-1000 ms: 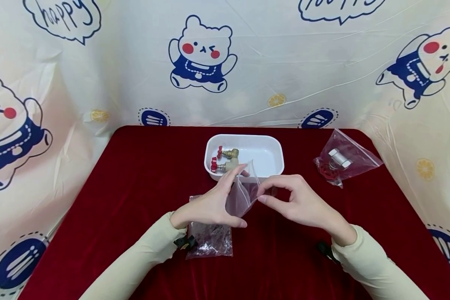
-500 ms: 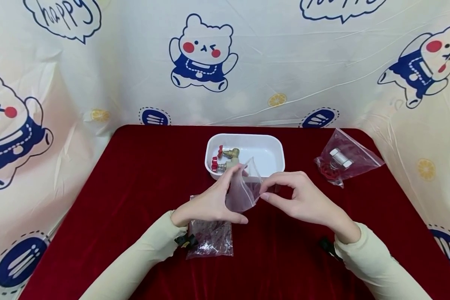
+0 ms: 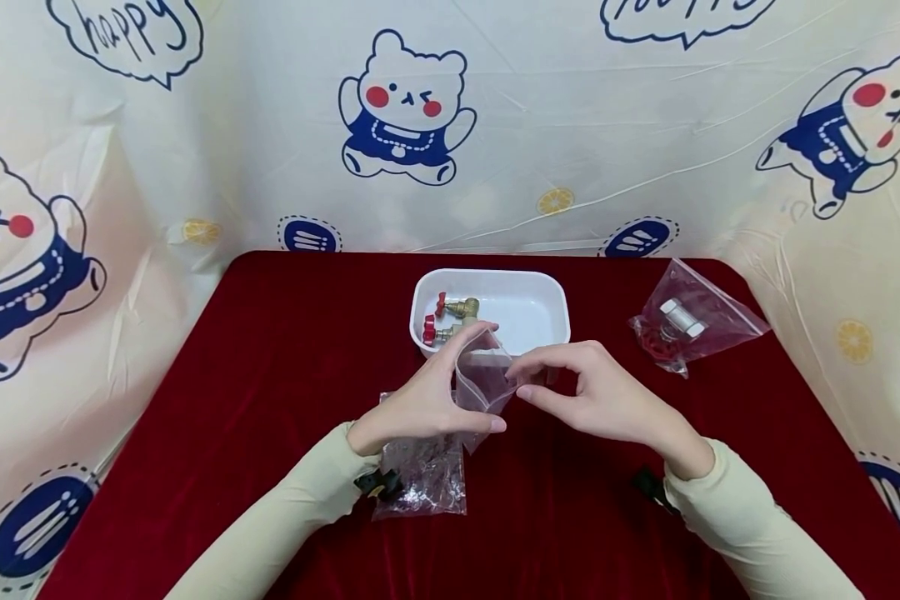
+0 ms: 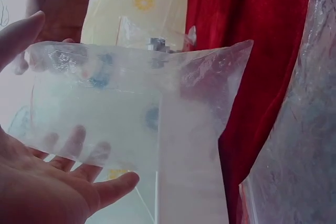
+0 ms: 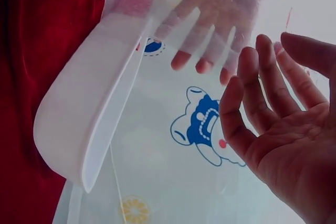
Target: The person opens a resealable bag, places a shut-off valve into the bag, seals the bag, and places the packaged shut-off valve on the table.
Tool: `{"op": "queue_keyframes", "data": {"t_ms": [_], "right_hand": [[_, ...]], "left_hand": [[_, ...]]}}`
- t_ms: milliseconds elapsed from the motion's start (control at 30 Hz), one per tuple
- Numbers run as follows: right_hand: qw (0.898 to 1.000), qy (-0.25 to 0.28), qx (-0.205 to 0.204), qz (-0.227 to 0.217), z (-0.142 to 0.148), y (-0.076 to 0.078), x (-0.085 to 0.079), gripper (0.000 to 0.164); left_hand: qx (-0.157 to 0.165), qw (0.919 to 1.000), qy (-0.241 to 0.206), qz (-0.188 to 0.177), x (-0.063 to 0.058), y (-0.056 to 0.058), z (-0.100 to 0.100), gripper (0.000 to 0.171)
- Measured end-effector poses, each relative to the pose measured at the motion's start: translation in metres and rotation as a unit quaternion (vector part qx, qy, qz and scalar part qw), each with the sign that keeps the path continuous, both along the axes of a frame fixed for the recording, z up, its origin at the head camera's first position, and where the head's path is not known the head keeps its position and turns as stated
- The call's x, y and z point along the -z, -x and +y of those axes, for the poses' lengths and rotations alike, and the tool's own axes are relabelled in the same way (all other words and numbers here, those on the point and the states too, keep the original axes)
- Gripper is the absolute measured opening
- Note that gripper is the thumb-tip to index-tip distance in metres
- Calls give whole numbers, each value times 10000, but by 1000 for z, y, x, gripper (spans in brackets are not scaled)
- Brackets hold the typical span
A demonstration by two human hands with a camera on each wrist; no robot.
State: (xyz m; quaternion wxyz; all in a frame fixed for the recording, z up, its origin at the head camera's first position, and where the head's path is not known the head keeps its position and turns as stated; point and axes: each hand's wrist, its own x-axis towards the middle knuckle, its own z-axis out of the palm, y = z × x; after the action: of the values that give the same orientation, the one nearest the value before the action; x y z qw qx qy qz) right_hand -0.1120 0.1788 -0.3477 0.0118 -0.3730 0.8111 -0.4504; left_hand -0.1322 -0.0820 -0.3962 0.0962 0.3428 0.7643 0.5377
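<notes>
A clear plastic zip bag (image 3: 487, 379) stands between my hands with its mouth spread. My left hand (image 3: 427, 396) curves round it in the head view, thumb in front and fingers behind. Those fingers show through the film in the left wrist view. At the bag's right edge, my right hand (image 3: 600, 392) pinches the lip between thumb and fingertips. No content shows in the bag. Just beyond it sits a white tray (image 3: 528, 287), its left side holding a brass valve (image 3: 462, 307) and a second red-handled valve (image 3: 429, 330), partly hidden by my left hand.
A zip bag (image 3: 723, 321) with a silver valve (image 3: 681, 317) and red handwheel lies at the right. Below my left hand is a flat clear plastic bag (image 3: 423, 483) on the red cloth (image 3: 285, 333). A printed curtain (image 3: 540, 100) surrounds the back and sides.
The bag's mouth has tipped toward me and widened, and its lower end now shows below my left thumb. My right hand has shifted slightly left. Tray and other bags stay put.
</notes>
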Motion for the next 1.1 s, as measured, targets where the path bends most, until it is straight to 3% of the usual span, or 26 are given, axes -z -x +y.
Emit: {"op": "queue_keyframes", "data": {"t_ms": [200,467,800,1100], "right_hand": [[9984,403,219,-335,7,15,-4,16],[9949,569,622,-546,11,58,-8,8],[9897,-727,1223,-120,6,115,6,14],[9793,-1722,1038,-250,-8,147,21,21]], "left_hand": [[-104,9998,-77,-142,1,1,-2,105],[-169,9997,28,-193,0,1,-4,103],[-206,9997,14,-161,4,3,-6,103],[-186,9997,11,-133,6,4,-8,104]]}}
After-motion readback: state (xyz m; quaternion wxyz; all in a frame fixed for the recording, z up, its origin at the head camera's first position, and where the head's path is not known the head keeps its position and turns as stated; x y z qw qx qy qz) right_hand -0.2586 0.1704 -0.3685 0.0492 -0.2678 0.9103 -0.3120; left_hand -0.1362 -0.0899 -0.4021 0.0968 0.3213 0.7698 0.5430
